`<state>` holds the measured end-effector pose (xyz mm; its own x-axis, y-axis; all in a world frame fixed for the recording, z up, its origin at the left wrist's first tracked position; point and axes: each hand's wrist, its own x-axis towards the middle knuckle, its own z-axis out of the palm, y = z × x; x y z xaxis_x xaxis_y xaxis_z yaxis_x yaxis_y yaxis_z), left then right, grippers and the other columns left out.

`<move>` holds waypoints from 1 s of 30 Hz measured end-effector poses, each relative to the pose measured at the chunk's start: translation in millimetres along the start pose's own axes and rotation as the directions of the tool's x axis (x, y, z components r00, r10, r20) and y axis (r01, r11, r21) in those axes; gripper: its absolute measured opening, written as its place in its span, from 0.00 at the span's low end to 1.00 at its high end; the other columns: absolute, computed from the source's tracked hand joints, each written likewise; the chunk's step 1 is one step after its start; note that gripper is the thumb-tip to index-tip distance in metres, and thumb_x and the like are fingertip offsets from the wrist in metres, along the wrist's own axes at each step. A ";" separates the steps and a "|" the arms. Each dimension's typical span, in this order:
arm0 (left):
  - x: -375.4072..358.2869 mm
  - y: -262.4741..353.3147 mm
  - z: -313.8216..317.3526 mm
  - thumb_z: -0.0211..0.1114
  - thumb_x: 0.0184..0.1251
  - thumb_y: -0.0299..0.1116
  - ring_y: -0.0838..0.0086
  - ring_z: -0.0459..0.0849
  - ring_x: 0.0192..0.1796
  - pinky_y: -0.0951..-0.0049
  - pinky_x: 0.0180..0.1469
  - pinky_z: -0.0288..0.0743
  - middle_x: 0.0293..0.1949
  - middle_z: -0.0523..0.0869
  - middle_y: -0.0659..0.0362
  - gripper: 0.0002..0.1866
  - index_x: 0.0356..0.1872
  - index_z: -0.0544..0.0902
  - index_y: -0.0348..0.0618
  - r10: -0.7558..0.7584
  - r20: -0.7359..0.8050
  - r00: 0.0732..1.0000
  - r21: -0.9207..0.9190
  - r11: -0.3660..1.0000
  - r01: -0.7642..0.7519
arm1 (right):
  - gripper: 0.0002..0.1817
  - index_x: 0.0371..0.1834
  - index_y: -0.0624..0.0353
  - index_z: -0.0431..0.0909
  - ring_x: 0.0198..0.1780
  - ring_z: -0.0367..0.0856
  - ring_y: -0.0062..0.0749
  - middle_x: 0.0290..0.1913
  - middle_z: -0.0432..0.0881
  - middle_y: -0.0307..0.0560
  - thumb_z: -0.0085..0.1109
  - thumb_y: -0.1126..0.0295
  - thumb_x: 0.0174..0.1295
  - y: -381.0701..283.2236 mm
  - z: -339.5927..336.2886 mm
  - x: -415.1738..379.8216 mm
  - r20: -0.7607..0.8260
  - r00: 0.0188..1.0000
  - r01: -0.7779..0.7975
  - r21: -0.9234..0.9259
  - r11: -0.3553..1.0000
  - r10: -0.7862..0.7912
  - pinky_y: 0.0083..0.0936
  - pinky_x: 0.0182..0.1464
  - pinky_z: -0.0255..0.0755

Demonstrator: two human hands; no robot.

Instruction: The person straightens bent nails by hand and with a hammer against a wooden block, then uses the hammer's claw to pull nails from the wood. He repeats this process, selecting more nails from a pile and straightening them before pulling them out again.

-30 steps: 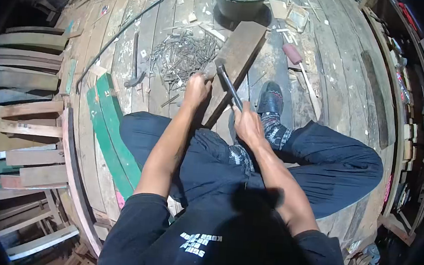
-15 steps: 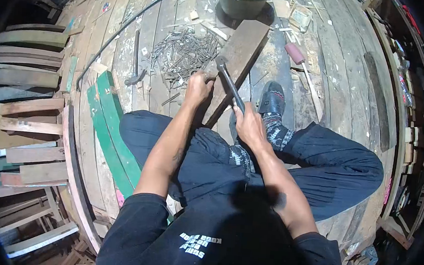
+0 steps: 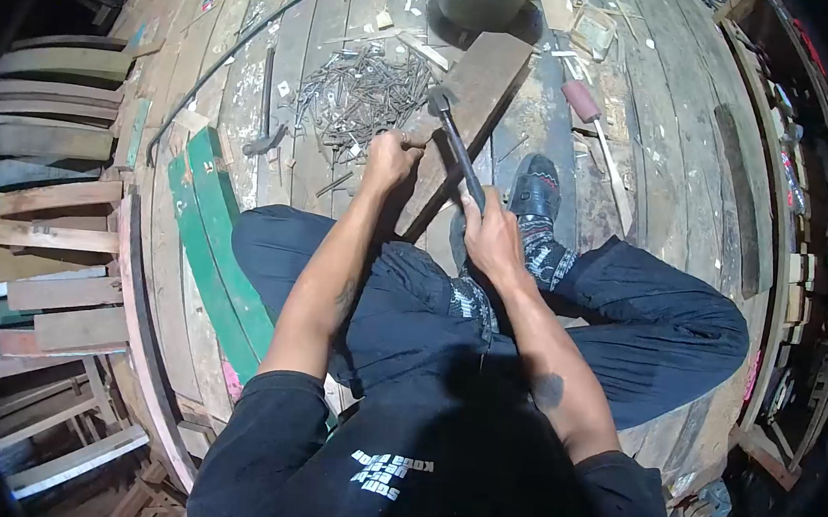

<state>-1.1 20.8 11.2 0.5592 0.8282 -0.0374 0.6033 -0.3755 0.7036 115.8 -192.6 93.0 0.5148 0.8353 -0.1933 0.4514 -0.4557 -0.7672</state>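
My right hand [image 3: 495, 238] is wrapped round the handle of a hammer [image 3: 461, 155]. The hammer's head is over a thick brown wooden beam [image 3: 492, 70] that lies slantwise on the floor in front of me. At the beam's left side, my left hand [image 3: 389, 163] is closed with thumb and fingertips pinched together. What it pinches, if anything, is too small to make out. Just beyond that hand spreads a heap of nails [image 3: 364, 94] on the boards.
A bucket [image 3: 482, 9] stands beyond the beam. To the left lie a second hammer [image 3: 267, 125], a long dark bar [image 3: 241, 46] and green boards [image 3: 216, 243]. A mallet with a pinkish head [image 3: 582, 102] lies right of my foot. Stacked wood [image 3: 63, 143] lines the left.
The hammer head has shifted slightly farther away along the beam. My left hand has moved a little, staying pinched by the beam's edge. The whole view has tilted slightly.
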 end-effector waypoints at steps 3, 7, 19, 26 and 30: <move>1.6 0.0 0.0 0.75 0.57 0.33 0.53 0.91 0.39 0.60 0.48 0.83 0.36 0.90 0.42 0.11 0.42 0.93 0.46 -0.021 0.014 1.000 0.031 0.999 0.020 | 0.20 0.50 0.67 0.71 0.40 0.82 0.77 0.34 0.83 0.77 0.49 0.57 0.76 2.2 0.2 -0.8 0.016 1.000 -0.019 -0.049 0.999 0.020 0.60 0.44 0.76; -0.3 4.0 -2.1 0.76 0.58 0.33 0.51 0.91 0.41 0.60 0.47 0.82 0.37 0.90 0.42 0.11 0.41 0.93 0.43 0.000 -0.028 1.000 0.112 0.994 0.003 | 0.20 0.49 0.67 0.72 0.41 0.83 0.76 0.35 0.83 0.77 0.50 0.57 0.76 8.8 1.3 1.8 0.035 0.999 -0.025 -0.120 0.993 0.029 0.61 0.44 0.76; 1.6 -11.4 6.9 0.75 0.56 0.31 0.41 0.88 0.42 0.53 0.47 0.82 0.36 0.86 0.32 0.12 0.38 0.91 0.33 0.087 -0.071 0.994 0.021 0.996 -0.086 | 0.15 0.50 0.63 0.72 0.39 0.82 0.75 0.34 0.83 0.74 0.52 0.60 0.75 6.9 9.4 1.5 -0.151 0.974 0.167 -0.014 0.986 -0.168 0.62 0.41 0.74; -9.5 3.1 0.8 0.74 0.55 0.31 0.45 0.89 0.43 0.53 0.50 0.82 0.37 0.88 0.36 0.11 0.40 0.92 0.41 0.022 -0.042 0.999 0.065 0.998 -0.020 | 0.18 0.49 0.64 0.72 0.42 0.82 0.78 0.35 0.82 0.78 0.49 0.57 0.76 6.9 3.7 5.2 0.068 0.994 -0.074 -0.110 0.991 0.082 0.63 0.44 0.74; -6.7 11.5 -0.9 0.74 0.56 0.32 0.48 0.90 0.44 0.55 0.50 0.82 0.40 0.90 0.42 0.11 0.41 0.93 0.44 0.040 -0.051 0.998 0.064 0.997 -0.036 | 0.18 0.53 0.64 0.73 0.41 0.82 0.76 0.36 0.83 0.76 0.52 0.58 0.76 -4.3 -3.1 10.8 -0.123 0.987 0.117 0.081 0.990 -0.106 0.60 0.43 0.74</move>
<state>1.6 11.4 20.2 0.5533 0.8326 0.0264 0.6177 -0.4314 0.6575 121.7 -182.6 96.1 0.5494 0.8348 -0.0342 0.4476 -0.3286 -0.8317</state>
